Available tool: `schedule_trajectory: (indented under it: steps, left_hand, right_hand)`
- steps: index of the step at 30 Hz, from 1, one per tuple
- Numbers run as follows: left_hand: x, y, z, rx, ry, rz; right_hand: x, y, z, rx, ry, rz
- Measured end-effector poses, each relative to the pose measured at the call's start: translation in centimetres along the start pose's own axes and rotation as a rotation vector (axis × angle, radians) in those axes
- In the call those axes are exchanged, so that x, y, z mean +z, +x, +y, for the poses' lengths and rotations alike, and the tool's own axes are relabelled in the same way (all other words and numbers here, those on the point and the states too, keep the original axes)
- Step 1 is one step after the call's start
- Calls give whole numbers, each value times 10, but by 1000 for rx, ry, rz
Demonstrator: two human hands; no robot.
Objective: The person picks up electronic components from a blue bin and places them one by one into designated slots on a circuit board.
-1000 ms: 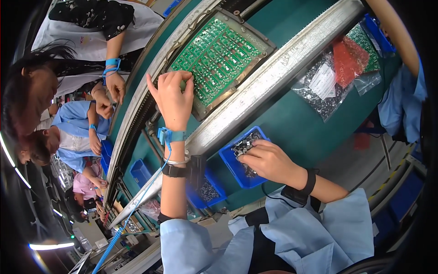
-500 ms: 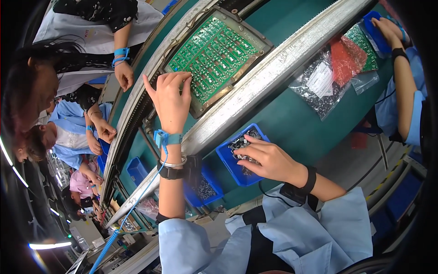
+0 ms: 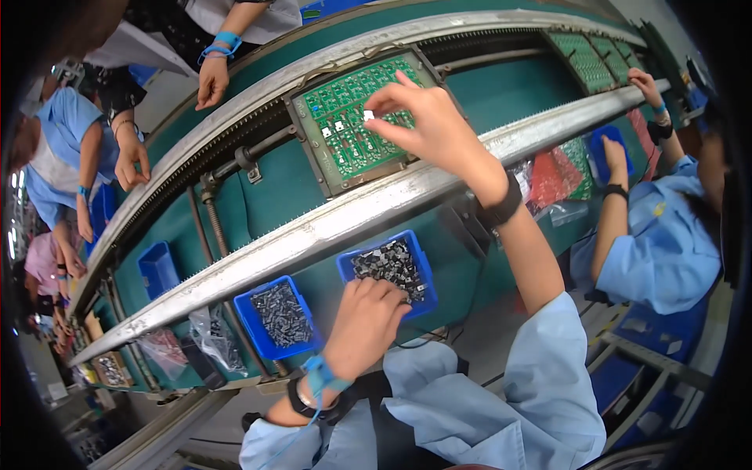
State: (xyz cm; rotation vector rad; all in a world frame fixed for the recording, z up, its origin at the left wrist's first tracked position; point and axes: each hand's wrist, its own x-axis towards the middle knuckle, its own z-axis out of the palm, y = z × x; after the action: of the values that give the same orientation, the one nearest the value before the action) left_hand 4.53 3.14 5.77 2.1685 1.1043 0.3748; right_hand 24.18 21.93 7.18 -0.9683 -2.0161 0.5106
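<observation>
Swapped over since the earlier frame, the right hand (image 3: pixel 435 129) hovers above the green board (image 3: pixel 352 157), thumb and forefinger pinching a white part (image 3: pixel 368 115), while the left hand (image 3: pixel 362 317) dips into a blue bin (image 3: pixel 421 262) (fingertips hidden, so I cannot tell their grip). Lowering it straight, lightly pinched, would probably serve best. Counted: one board underneath, three nearest bins (image 3: pixel 160 274), two seated white pieces (image 3: pixel 339 125).

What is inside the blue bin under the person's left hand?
Many small black and silvery parts lie heaped in the blue bin. The left hand hides whatever is beneath it, and parts deeper in the heap are covered too.
</observation>
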Motion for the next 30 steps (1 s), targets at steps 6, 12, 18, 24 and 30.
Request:
schedule_trajectory:
  steps: [6, 12, 18, 24, 30]
  left_hand:
    - [55, 14, -36, -99, 178, 233]
    - [65, 13, -46, -52, 191, 183]
    - [61, 13, -45, -64, 141, 165]
    - [56, 10, -48, -76, 42, 194]
    - [18, 4, -34, -97, -454, 240]
  right_hand:
    - [27, 33, 28, 40, -232, -283]
    - [25, 36, 35, 135, -341, -312]
    - [23, 38, 26, 180, -354, -351]
    - [27, 40, 18, 220, -408, -372]
    - [4, 39, -6, 126, -415, -286]
